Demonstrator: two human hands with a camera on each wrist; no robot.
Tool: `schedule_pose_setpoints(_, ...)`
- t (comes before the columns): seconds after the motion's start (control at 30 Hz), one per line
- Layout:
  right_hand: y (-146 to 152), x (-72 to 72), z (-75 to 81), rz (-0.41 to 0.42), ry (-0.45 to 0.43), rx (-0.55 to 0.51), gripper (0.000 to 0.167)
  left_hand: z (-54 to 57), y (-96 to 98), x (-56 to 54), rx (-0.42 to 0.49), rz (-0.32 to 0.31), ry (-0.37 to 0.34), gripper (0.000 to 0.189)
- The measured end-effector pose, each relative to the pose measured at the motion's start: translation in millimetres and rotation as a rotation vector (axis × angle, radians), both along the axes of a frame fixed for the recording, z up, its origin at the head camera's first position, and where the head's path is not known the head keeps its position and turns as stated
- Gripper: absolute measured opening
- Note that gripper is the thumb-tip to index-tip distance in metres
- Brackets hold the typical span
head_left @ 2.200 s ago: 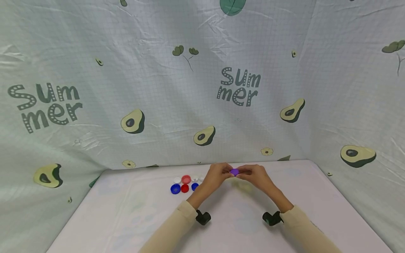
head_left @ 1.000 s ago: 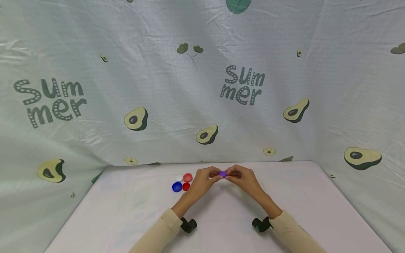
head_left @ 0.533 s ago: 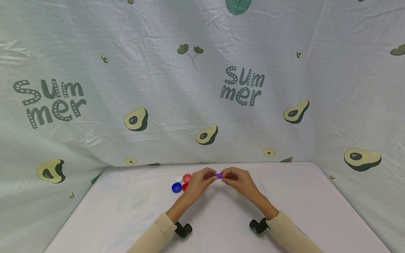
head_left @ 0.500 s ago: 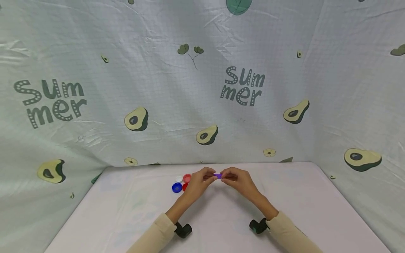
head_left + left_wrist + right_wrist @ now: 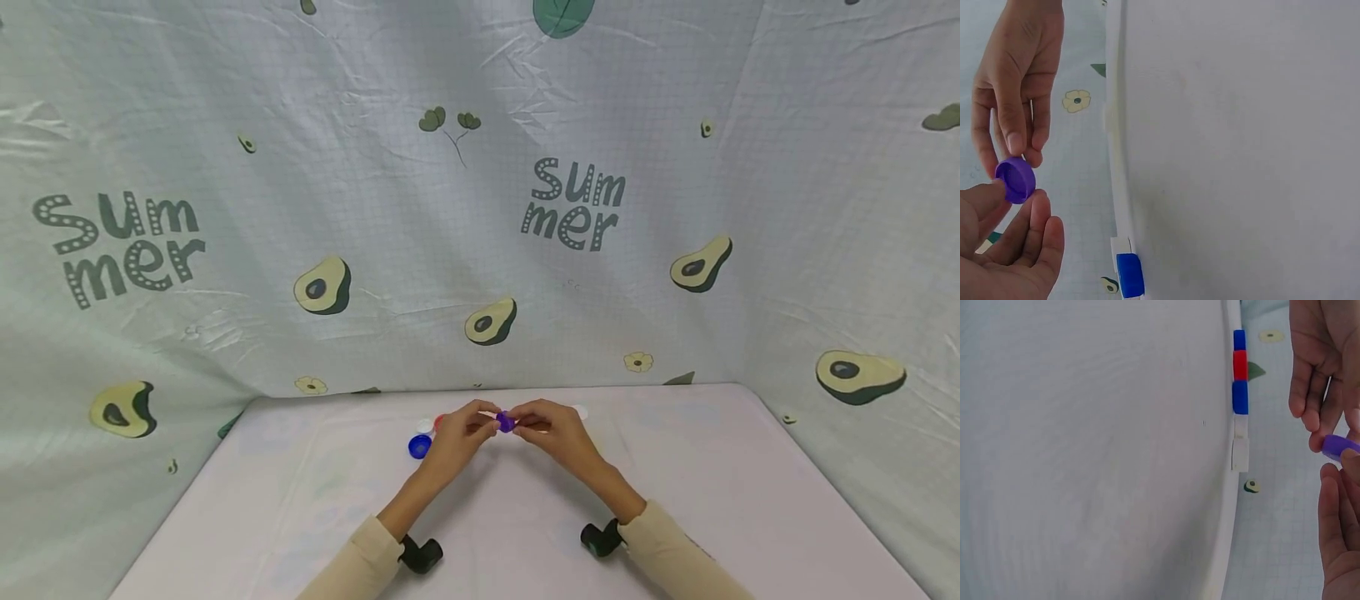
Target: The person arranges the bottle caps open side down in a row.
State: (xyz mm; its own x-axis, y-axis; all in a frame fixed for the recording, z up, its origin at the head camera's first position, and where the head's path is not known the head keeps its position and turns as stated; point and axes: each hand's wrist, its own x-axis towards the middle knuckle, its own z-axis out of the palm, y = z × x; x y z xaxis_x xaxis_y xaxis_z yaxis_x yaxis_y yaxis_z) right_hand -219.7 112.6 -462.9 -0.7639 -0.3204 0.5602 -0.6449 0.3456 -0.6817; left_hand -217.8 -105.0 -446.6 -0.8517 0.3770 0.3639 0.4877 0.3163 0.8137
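My left hand (image 5: 453,437) and right hand (image 5: 558,433) meet above the far part of the table, both pinching a small purple bottle cap (image 5: 506,422) between thumb and fingers. In the left wrist view the cap (image 5: 1017,180) is tilted, with its hollow inside partly facing the camera. My left thumb (image 5: 988,195) lies on its rim, and the right fingertips touch its other side. The right wrist view shows the cap (image 5: 1338,447) from its side, cut off by the frame edge.
Left of my left hand lie a blue cap (image 5: 420,447), a white cap (image 5: 425,426) and a partly covered red cap (image 5: 438,422). Another white cap (image 5: 581,412) lies behind my right hand. A printed curtain (image 5: 405,250) hangs behind the table (image 5: 525,533).
Both hands have shifted left with the purple cap, which has turned from edge-on to tilted. My left hand now covers more of the red caps, and a white cap shows behind my right hand.
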Motion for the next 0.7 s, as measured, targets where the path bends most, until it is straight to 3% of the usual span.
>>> schedule_pose_setpoints(0.17,-8,-2.1,-0.9,-0.024,-0.009,-0.012,0.027,-4.0,-2.3,-0.7,-0.020,0.010,0.033,0.032)
schedule_pose_setpoints(0.33,-18,-3.0,-0.2,-0.052,-0.068,-0.021,0.026,-5.2,-6.4,-2.0,-0.027,0.062,0.080,0.031)
schedule_pose_setpoints(0.7,-32,-8.2,3.5,-0.075,-0.101,0.031,0.025,5.8,-17.9,-7.9,-0.091,0.077,0.167,0.027)
